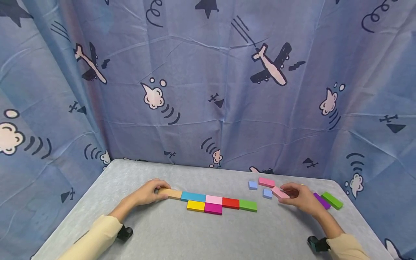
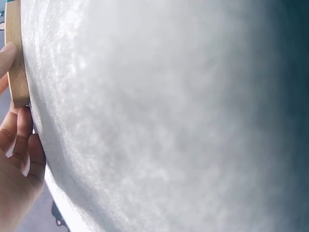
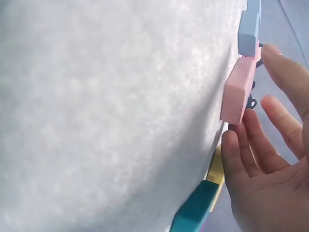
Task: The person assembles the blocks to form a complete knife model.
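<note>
In the head view my left hand (image 1: pixel 148 194) holds the left end of a plain wooden block (image 1: pixel 172 193). The left wrist view shows the thumb on the block's face and fingers at its end. That block heads a row with a blue block (image 1: pixel 193 196), a light pink block (image 1: pixel 213 199), a red block (image 1: pixel 230 203) and a green block (image 1: pixel 248 205). On the right, my right hand (image 1: pixel 302 198) is around a pink block (image 3: pixel 236 92). Its fingers are loosely bent near the block's end, and the thumb appears slightly apart from the block.
A yellow block (image 1: pixel 195 206) and a magenta block (image 1: pixel 213 208) lie against the row's near side. Small light blue blocks (image 1: pixel 252 185) and another pink block (image 1: pixel 266 182) lie left of my right hand. Beyond it are a purple block (image 1: pixel 321 200) and a second green block (image 1: pixel 332 200).
</note>
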Action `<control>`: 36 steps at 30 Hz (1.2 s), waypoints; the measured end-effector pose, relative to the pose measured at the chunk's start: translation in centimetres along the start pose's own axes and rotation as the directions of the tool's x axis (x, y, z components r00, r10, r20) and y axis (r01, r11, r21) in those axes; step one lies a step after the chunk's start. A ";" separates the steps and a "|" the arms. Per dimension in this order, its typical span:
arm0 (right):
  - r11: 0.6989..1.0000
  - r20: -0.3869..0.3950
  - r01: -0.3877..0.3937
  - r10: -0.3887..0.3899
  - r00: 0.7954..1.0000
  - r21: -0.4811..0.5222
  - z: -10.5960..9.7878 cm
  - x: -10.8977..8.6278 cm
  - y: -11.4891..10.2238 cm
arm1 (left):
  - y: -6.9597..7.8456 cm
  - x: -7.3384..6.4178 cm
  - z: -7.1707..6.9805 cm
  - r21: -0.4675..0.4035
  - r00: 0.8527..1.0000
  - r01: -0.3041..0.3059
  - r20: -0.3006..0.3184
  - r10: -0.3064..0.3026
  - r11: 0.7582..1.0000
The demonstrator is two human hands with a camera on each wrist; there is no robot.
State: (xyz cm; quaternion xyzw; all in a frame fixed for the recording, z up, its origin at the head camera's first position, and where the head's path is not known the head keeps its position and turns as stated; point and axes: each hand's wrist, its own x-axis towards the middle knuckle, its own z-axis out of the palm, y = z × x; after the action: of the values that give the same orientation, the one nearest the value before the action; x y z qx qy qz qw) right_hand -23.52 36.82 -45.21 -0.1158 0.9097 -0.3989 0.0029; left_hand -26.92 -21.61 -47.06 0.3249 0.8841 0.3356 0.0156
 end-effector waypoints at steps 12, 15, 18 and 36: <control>0.999 -0.028 0.037 -0.038 0.999 -0.032 0.4 0.1 0.7 | 0.2 -0.1 0.0 -0.001 1.000 0.022 0.017 -0.022 1.000; 0.998 -0.029 0.044 -0.045 0.999 -0.043 0.3 0.1 0.8 | 0.1 -0.2 -0.1 0.001 0.999 0.028 0.018 -0.028 1.000; 0.998 -0.033 0.043 -0.045 0.998 -0.054 0.3 0.1 0.9 | 0.1 -0.2 -0.1 0.000 1.000 0.022 0.013 -0.022 1.000; 1.000 -0.037 0.006 -0.006 0.999 0.003 -0.5 -1.5 -0.1 | -0.3 -0.1 0.0 -0.008 0.999 0.032 0.016 -0.032 0.999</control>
State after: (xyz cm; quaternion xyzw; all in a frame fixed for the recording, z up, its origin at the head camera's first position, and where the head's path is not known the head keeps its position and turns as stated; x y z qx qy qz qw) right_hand -22.06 37.39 -44.91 -0.1114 0.9086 -0.4023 -0.0149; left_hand -27.03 -21.83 -47.22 0.3132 0.8876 0.3364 0.0294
